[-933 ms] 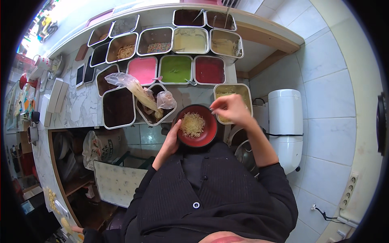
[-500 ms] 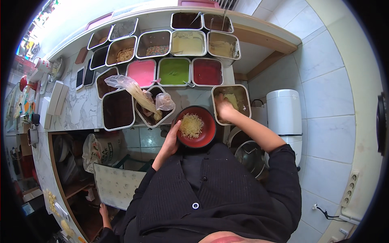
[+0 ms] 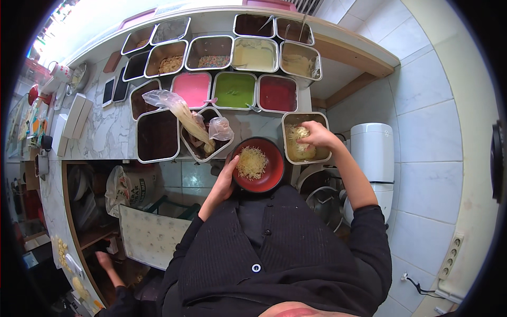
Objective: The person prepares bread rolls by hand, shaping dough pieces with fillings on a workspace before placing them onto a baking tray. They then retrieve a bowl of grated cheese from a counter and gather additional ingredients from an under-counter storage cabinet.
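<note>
My left hand (image 3: pixel 226 178) grips the left side of a round bowl (image 3: pixel 272 172), black outside and red inside, held close to my body. A small heap of pale yellow grated shreds (image 3: pixel 252 162) lies in the bowl. To its right, my right hand (image 3: pixel 318 134) is over a rectangular metal container (image 3: pixel 285 138), fingers closed on a clump of the same shreds (image 3: pixel 300 132). More shreds (image 3: pixel 302 152) cover the container's bottom. Part of what the right fingers hold is hidden by the hand.
Metal containers of pink (image 3: pixel 191 89), green (image 3: pixel 234 90) and red (image 3: pixel 278 94) fillings stand ahead. A plastic bag (image 3: pixel 182 112) lies across a container left of the bowl. Two phones (image 3: pixel 107 91) rest farther left. Another person's hand (image 3: pixel 104 260) shows at lower left. A white appliance (image 3: pixel 372 153) stands right.
My right hand has moved up and right within the container, now with shreds gathered in its fingers. The other person's hand has shifted left and up. My left hand still holds the bowl.
</note>
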A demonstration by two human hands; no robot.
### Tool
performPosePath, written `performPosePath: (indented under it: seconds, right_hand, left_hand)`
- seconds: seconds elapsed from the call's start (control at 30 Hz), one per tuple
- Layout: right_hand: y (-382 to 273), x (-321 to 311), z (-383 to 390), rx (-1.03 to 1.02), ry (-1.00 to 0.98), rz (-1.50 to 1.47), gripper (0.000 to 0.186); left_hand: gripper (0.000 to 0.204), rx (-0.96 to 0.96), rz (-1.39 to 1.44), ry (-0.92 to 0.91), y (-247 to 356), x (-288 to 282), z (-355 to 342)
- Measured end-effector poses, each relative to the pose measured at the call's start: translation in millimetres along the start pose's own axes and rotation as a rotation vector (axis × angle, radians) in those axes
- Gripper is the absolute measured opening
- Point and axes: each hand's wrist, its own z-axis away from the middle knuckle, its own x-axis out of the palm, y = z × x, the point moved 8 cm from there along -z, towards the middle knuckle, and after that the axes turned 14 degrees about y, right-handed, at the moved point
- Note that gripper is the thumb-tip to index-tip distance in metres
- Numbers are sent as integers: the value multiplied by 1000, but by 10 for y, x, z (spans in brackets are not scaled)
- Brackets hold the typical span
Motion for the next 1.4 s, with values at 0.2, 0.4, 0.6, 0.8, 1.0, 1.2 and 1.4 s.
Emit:
performPosePath:
  seconds: [0.2, 0.4, 0.6, 0.8, 1.0, 1.2, 1.4]
  right_hand:
    - [-161, -117, 151, -16, -57, -191, 36]
    - [-809, 111, 452, -348, -90, -80, 39]
    - [-845, 667, 628, -410, -70, 0, 49]
    - [-753, 53, 452, -268, 53, -74, 19]
    - [-71, 118, -91, -287, 232, 591, 48]
    - [119, 469, -294, -418, 295, 759, 40]
    - [-32, 215, -284, -293, 299, 597, 20]
  left_hand:
    - [50, -13, -17, 18, 43, 89, 64]
    - [51, -11, -22, 13, -6, 45, 40]
    - [53, 1, -56, -11, -32, 78, 19]
    - [53, 19, -54, -6, -52, -9, 62]
    - [53, 12, -41, -27, -58, 41, 43]
    - [48, 26, -42, 14, -13, 86, 73]
    - [48, 31, -18, 22, 1, 19, 73]
